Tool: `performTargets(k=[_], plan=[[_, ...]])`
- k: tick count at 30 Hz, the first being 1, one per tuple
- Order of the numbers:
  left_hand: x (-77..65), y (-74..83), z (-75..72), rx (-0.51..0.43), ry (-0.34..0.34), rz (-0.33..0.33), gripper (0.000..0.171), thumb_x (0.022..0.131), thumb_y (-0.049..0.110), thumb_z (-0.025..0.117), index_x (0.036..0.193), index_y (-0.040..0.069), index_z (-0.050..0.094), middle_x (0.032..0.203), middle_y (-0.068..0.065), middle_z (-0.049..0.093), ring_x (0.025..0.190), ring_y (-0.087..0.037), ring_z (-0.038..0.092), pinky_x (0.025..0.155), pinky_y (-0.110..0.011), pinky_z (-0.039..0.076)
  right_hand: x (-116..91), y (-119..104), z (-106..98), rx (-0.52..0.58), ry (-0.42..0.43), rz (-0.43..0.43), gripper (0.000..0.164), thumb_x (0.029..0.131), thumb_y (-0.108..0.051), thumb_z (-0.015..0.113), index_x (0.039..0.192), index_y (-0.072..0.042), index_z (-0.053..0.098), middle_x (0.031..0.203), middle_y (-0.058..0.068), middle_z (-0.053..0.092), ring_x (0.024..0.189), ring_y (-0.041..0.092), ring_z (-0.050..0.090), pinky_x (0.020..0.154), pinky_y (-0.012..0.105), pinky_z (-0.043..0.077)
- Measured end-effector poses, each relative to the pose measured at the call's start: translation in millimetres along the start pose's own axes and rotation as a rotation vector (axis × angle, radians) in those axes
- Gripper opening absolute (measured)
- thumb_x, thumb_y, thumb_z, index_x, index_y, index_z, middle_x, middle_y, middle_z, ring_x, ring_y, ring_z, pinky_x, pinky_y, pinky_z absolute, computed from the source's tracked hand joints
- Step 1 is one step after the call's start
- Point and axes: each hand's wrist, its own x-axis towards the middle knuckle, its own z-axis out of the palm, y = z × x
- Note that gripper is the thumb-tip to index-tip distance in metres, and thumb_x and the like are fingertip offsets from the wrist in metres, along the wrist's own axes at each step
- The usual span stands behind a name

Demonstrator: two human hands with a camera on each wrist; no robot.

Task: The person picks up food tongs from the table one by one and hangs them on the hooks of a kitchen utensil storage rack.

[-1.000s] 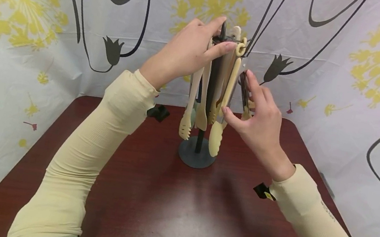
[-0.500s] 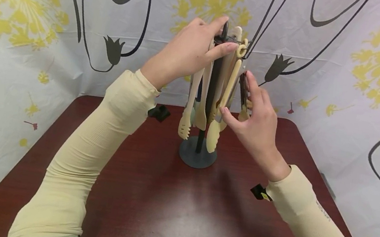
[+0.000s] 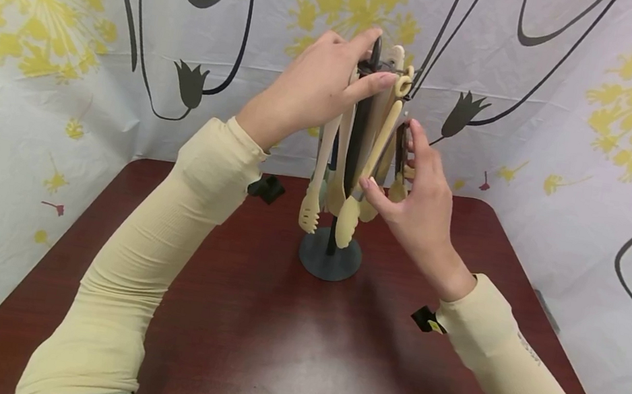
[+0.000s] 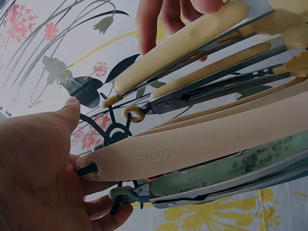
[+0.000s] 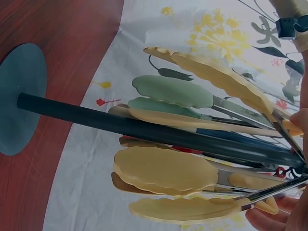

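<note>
A dark utensil stand holds several hanging kitchen tools by hooks at its top. At that top, my left hand holds the stand, index finger by the upper ring and thumb across the hooks. My right hand grips yellow-handled tongs on the right side; its thumb lies on the near arm and its fingers are behind. In the right wrist view, the thumb and fingers reach yellow heads on opposite sides of the post. The tongs still hang by a ring from a hook.
Green tongs and a pale pink embossed utensil hang on the same stand. Another pale tool has a comb-like end. Underneath is a dark red table, with a flower-patterned sheet around it.
My right hand has moved a little to the left, swinging the lower end of the yellow tongs left. My left hand has stayed at the top of the stand.
</note>
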Motion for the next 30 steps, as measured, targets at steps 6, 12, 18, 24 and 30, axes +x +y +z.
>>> performTargets(k=[6, 12, 18, 24, 30], plan=[[0.5, -0.1, -1.2, 0.002, 0.009, 0.002, 0.077, 0.099, 0.062, 0.036, 0.16, 0.018, 0.017, 0.15, -0.002, 0.051, 0.14, -0.025, 0.039, 0.109, -0.039, 0.041, 1.4, -0.5, 2.6, 0.007, -0.007, 0.02, 0.095, 0.079, -0.035, 0.082, 0.157, -0.024, 0.028, 0.129, 0.019, 0.056, 0.113, 0.029, 0.06, 0.088, 0.046, 0.055], [0.6, 0.6, -1.0, 0.005, -0.008, -0.013, 0.08, 0.099, 0.064, 0.035, 0.16, 0.018, 0.014, 0.151, 0.0, 0.05, 0.141, -0.023, 0.039, 0.108, -0.038, 0.041, 0.7, -0.3, 4.8, 0.007, -0.013, 0.034, 0.097, 0.078, -0.038, 0.082, 0.157, -0.023, 0.028, 0.13, 0.018, 0.055, 0.116, 0.027, 0.059, 0.089, 0.045, 0.056], [0.5, 0.7, -0.8, 0.003, -0.013, -0.022, 0.079, 0.099, 0.064, 0.034, 0.161, 0.019, 0.013, 0.15, 0.0, 0.051, 0.143, -0.021, 0.036, 0.109, -0.038, 0.041, 1.6, -1.5, 6.5, 0.017, -0.025, 0.054, 0.101, 0.077, -0.04, 0.083, 0.158, -0.022, 0.024, 0.133, 0.018, 0.054, 0.12, 0.026, 0.058, 0.092, 0.045, 0.055], [1.0, 0.6, -0.4, -0.001, -0.016, -0.029, 0.079, 0.099, 0.065, 0.033, 0.16, 0.021, 0.013, 0.15, 0.002, 0.051, 0.144, -0.02, 0.035, 0.11, -0.037, 0.04, 1.6, -2.1, 7.1, 0.005, -0.03, 0.06, 0.102, 0.076, -0.041, 0.083, 0.158, -0.022, 0.024, 0.134, 0.018, 0.054, 0.121, 0.026, 0.058, 0.093, 0.044, 0.055], [1.3, -0.1, -0.3, 0.0, -0.01, -0.029, 0.078, 0.099, 0.065, 0.032, 0.16, 0.02, 0.013, 0.146, 0.001, 0.055, 0.144, -0.02, 0.035, 0.111, -0.037, 0.039, 2.2, -2.9, 7.6, -0.009, -0.03, 0.06, 0.102, 0.076, -0.041, 0.083, 0.158, -0.022, 0.024, 0.135, 0.017, 0.054, 0.121, 0.026, 0.058, 0.094, 0.044, 0.054]])
